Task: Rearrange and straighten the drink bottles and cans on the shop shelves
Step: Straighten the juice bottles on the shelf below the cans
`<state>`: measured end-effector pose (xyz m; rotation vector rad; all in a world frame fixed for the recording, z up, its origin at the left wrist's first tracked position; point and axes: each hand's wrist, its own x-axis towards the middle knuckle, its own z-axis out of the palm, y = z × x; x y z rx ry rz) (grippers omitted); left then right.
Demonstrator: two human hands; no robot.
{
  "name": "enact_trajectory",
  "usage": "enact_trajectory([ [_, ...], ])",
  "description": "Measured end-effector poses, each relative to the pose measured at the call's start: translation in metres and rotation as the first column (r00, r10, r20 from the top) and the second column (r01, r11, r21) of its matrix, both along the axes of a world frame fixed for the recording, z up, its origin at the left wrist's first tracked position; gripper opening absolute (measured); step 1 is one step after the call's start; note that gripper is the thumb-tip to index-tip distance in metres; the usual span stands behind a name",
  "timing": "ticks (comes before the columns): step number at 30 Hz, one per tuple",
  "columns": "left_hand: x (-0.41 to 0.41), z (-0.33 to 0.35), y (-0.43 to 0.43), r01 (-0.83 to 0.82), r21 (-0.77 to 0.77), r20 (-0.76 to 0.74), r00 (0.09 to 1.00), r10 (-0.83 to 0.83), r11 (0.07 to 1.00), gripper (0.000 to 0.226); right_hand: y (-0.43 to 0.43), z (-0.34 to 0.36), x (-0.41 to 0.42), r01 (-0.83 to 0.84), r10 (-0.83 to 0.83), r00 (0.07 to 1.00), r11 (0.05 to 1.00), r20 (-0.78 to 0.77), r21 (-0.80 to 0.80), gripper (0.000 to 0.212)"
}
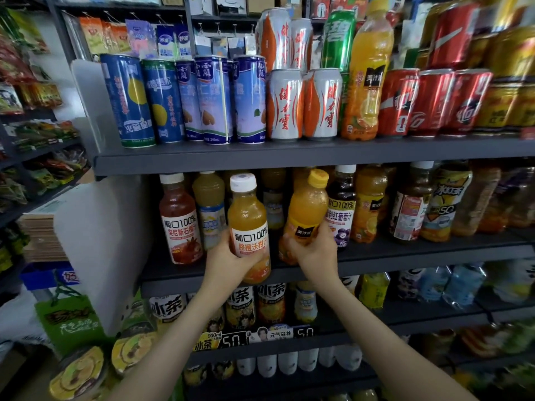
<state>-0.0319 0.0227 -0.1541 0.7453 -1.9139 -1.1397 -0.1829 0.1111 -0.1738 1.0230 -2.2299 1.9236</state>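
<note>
My left hand [225,257] grips a white-capped orange juice bottle [248,215] with a white label, held upright in front of the middle shelf [405,257]. My right hand [314,250] grips a yellow-capped orange drink bottle [307,208], tilted to the right, its base at the shelf's front edge. The two bottles are side by side and apart. Behind them stand a red pomegranate juice bottle [181,219], a pale yellow bottle [210,204] and a dark grape juice bottle [341,206].
The top shelf [289,156] carries blue cans [214,99], white and orange cans [304,104], a tall orange bottle [366,73] and red cola cans [434,102]. Iced tea bottles [269,303] fill the shelf below. A white side panel [104,244] bounds the left; instant noodle bowls [78,374] lie lower left.
</note>
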Motion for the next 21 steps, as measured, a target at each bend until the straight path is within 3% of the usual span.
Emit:
enact_trajectory([
  [6, -0.03, -0.006, 0.009, 0.022, 0.043, 0.016, 1.0, -0.022, 0.999, 0.06, 0.047, 0.008, -0.024, -0.02, 0.019, 0.999, 0.999, -0.029, -0.038, 0.047],
  [14, -0.051, -0.008, 0.009, -0.014, 0.061, 0.036, 0.999, 0.012, 0.998, 0.065, 0.067, 0.004, -0.042, 0.01, -0.011, 0.999, 0.999, -0.042, -0.04, 0.055],
  [21, -0.06, -0.007, 0.004, -0.046, 0.034, 0.026, 0.999, 0.045, 0.998, 0.063, 0.076, 0.007, -0.053, 0.031, -0.034, 0.999, 0.995, -0.035, -0.092, 0.042],
])
